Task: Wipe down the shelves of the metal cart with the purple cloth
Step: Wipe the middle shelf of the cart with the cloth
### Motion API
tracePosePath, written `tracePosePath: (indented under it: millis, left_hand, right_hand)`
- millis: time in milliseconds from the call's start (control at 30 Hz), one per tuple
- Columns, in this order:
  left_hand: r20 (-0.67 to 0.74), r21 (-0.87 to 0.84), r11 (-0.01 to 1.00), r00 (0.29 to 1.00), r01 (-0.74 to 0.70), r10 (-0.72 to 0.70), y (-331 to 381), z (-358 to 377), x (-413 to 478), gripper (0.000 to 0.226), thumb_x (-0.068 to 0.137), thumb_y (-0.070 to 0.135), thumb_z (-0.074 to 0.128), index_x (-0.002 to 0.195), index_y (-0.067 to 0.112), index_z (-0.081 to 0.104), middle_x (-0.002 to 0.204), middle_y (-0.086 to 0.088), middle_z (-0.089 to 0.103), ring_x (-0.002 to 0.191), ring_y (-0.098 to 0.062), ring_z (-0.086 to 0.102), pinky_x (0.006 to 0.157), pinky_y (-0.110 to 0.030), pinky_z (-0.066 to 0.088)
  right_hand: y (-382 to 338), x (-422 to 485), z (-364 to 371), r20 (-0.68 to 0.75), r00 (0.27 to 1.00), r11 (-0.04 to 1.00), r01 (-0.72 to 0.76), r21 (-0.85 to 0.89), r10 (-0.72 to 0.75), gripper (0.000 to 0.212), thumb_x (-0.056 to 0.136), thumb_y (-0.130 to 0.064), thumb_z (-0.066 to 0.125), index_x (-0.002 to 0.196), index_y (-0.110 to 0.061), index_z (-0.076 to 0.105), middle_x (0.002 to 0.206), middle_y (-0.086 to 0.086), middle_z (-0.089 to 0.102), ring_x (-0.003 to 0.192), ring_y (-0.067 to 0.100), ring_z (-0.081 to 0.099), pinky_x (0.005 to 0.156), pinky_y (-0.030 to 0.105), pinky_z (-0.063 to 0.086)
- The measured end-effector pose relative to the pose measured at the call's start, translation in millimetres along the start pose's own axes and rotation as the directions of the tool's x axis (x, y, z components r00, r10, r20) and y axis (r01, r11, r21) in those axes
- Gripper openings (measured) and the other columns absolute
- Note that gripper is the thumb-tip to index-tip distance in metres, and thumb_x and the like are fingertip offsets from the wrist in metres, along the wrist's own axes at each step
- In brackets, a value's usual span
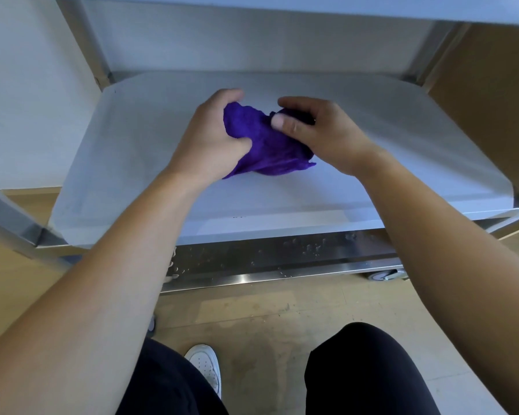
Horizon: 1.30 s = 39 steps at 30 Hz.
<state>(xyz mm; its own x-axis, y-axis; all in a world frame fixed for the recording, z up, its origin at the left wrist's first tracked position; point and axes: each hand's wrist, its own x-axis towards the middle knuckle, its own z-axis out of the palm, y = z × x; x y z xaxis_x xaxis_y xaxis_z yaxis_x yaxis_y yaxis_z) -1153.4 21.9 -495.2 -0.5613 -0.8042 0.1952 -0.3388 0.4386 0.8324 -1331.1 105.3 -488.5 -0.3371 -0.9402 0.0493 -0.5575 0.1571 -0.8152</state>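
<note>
A crumpled purple cloth (264, 145) sits bunched over the middle shelf (132, 139) of the metal cart, its lower edge touching the pale shelf surface. My left hand (210, 136) grips the cloth's left side, fingers curled over its top and thumb pressed into it. My right hand (315, 130) holds the right side, thumb on top and fingers wrapped behind it. Both hands are close together above the shelf's centre.
An upper shelf (282, 7) overhangs at the top. Metal uprights (84, 40) stand at the back corners. The steel front rail (282, 259) is spotted with droplets, with a caster (384, 275) below. My knees and a white shoe (206, 366) are on the wooden floor.
</note>
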Motion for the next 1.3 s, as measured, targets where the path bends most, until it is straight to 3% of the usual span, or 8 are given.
tracePosePath:
  millis: [167, 267, 400, 633, 833, 1000, 1167, 1300]
  left_hand:
    - [-0.093, 0.365, 0.929, 0.991, -0.058, 0.098, -7, 2, 2, 0.031, 0.087, 0.009, 0.064, 0.117, 0.015, 0.063, 0.121, -0.013, 0.047, 0.109, -0.030, 0.053, 0.091, -0.022, 0.039]
    - [-0.129, 0.469, 0.874, 0.969, -0.128, 0.211, -12, 5, 2, 0.020, 0.084, 0.010, 0.061, 0.104, 0.011, 0.062, 0.127, -0.015, 0.041, 0.118, -0.034, 0.044, 0.096, -0.038, 0.042]
    - [-0.055, 0.482, 0.851, 0.962, -0.208, 0.267, -11, 6, 3, 0.019, 0.084, 0.004, 0.052, 0.102, 0.008, 0.052, 0.106, -0.012, 0.058, 0.092, -0.035, 0.056, 0.074, -0.040, 0.045]
    - [-0.046, 0.499, 0.837, 0.958, -0.222, 0.282, -14, 1, 2, 0.022, 0.082, -0.001, 0.051, 0.102, 0.007, 0.053, 0.100, -0.012, 0.060, 0.085, -0.034, 0.054, 0.069, -0.039, 0.041]
    - [-0.061, 0.467, 0.864, 0.968, -0.190, 0.245, -13, -8, -15, 0.032, 0.072, -0.009, 0.048, 0.099, 0.008, 0.051, 0.100, -0.011, 0.055, 0.083, -0.030, 0.051, 0.065, -0.038, 0.040]
    - [-0.032, 0.455, 0.864, 0.965, -0.217, 0.259, -12, -13, -23, 0.035, 0.071, -0.014, 0.045, 0.097, 0.008, 0.052, 0.105, -0.012, 0.052, 0.084, -0.032, 0.051, 0.070, -0.048, 0.044]
    - [0.009, 0.493, 0.858, 0.987, -0.146, 0.163, -14, -31, -23, 0.043, 0.071, -0.011, 0.056, 0.106, 0.014, 0.054, 0.115, -0.008, 0.051, 0.094, -0.029, 0.053, 0.078, -0.046, 0.047]
    - [0.086, 0.523, 0.849, 0.996, -0.078, 0.038, -22, -56, -30, 0.043, 0.077, 0.002, 0.070, 0.113, 0.018, 0.055, 0.117, -0.007, 0.056, 0.101, -0.027, 0.057, 0.086, -0.041, 0.048]
  right_hand:
    - [4, 2, -5, 0.048, 0.998, 0.946, 0.048, -0.322, -0.034, 0.045, 0.066, -0.043, 0.084, 0.100, -0.020, 0.066, 0.088, -0.008, 0.059, 0.076, 0.007, 0.056, 0.066, 0.023, 0.044]
    - [13, 4, -2, -0.023, 0.991, 0.930, 0.114, -0.348, -0.130, 0.037, 0.064, -0.042, 0.085, 0.086, -0.022, 0.062, 0.099, 0.004, 0.053, 0.087, 0.016, 0.051, 0.069, 0.024, 0.040]
    - [14, -4, 10, -0.042, 0.983, 0.984, 0.176, -0.006, -0.176, 0.042, 0.071, -0.020, 0.083, 0.096, -0.002, 0.055, 0.104, 0.015, 0.066, 0.090, 0.029, 0.062, 0.079, 0.036, 0.053]
    - [11, -7, 30, -0.082, 0.945, 0.946, 0.308, -0.100, -0.317, 0.034, 0.075, -0.015, 0.074, 0.098, -0.008, 0.050, 0.088, 0.006, 0.060, 0.073, 0.014, 0.049, 0.066, 0.018, 0.040]
    - [-9, -18, 36, 0.151, 0.973, 0.984, 0.179, -0.019, -0.175, 0.049, 0.076, -0.054, 0.073, 0.089, -0.011, 0.056, 0.091, 0.003, 0.058, 0.070, 0.015, 0.056, 0.062, 0.028, 0.046]
    - [-7, -10, 47, 0.024, 0.986, 0.970, 0.167, -0.178, -0.165, 0.036, 0.081, -0.054, 0.068, 0.089, -0.021, 0.055, 0.101, -0.001, 0.060, 0.088, 0.013, 0.060, 0.082, 0.032, 0.052]
    - [-18, -10, 69, 0.060, 0.983, 0.933, 0.185, -0.309, -0.175, 0.069, 0.064, -0.077, 0.062, 0.109, -0.027, 0.049, 0.111, -0.003, 0.058, 0.102, 0.018, 0.057, 0.086, 0.037, 0.050]
    - [-20, -11, 84, 0.082, 0.972, 0.839, 0.232, -0.493, -0.220, 0.049, 0.077, -0.050, 0.064, 0.114, -0.024, 0.046, 0.109, 0.003, 0.052, 0.092, 0.032, 0.056, 0.080, 0.041, 0.050]
